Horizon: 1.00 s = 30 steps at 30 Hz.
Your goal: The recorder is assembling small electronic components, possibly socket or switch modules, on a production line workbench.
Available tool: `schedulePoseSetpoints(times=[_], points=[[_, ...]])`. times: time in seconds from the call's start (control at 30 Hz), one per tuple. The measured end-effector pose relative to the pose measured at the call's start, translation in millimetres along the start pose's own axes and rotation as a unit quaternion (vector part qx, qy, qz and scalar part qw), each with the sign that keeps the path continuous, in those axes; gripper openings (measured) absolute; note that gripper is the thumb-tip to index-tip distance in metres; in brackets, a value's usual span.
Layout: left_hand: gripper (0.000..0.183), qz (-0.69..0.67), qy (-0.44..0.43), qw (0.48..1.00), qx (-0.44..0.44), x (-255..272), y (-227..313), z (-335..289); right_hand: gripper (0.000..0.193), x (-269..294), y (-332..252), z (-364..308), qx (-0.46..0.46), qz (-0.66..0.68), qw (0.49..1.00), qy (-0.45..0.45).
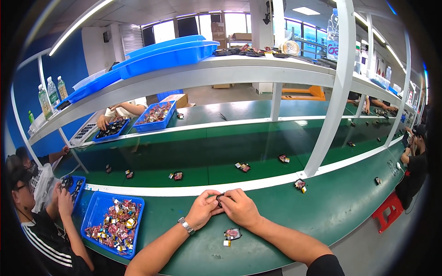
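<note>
Over the green bench (184, 250) my left hand (203, 209) and my right hand (240, 209) meet, fingers closed around a small black part (220, 198). Most of that part is hidden by my fingers, so its kind does not show. A watch with a metal band (186, 225) is on my left wrist. On the bench just below my hands lies a small electronic assembly (233, 233) with a black rim and a white-and-yellow battery (227, 243) beside it. Left of my forearm stands a blue tray (138, 230) heaped with red boards and batteries (117, 225).
A white rail (170, 191) separates my bench from the green conveyor belt (207, 171), where several small assemblies (244, 167) lie. A white post (328, 106) rises at right. Co-workers sit at left (46, 230) and right (416, 156). A red stool (387, 211) stands at right.
</note>
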<state>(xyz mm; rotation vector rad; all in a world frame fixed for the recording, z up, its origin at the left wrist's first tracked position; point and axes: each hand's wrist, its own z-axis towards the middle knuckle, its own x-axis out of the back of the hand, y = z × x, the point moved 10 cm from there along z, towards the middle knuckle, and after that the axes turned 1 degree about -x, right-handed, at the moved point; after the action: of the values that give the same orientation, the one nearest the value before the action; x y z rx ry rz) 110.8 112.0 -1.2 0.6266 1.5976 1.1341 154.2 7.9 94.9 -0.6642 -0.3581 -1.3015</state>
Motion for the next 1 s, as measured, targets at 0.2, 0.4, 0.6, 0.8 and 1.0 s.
schedulePoseSetpoints(times=[0.2, 0.4, 0.6, 0.8, 1.0], points=[[0.026, 0.009, 0.006, 1.0, -0.005, -1.0, -2.2, 1.2, 0.022, -4.3, 2.0, -3.5, 0.002, -0.025, 1.0, 0.006], [0.032, -0.011, 0.051, 0.998, -0.03, 15.7, 7.0, 0.7, 0.029, -17.1, 4.0, 10.6, -0.036, 0.036, 0.998, -0.02], [0.05, -0.043, 0.109, 0.989, -0.088, 25.9, 25.4, 3.6, 0.03, -61.7, 85.8, 44.9, -0.11, 0.006, 0.994, 0.0], [0.049, -0.013, 0.093, 0.992, -0.084, 29.5, 26.7, 0.1, 0.036, -92.6, 127.4, 48.6, -0.144, -0.042, 0.988, -0.045], [0.039, 0.004, 0.076, 0.993, -0.086, 30.5, 21.5, 5.8, 0.054, -1.9, 175.4, 17.4, -0.263, -0.22, 0.939, 0.006]])
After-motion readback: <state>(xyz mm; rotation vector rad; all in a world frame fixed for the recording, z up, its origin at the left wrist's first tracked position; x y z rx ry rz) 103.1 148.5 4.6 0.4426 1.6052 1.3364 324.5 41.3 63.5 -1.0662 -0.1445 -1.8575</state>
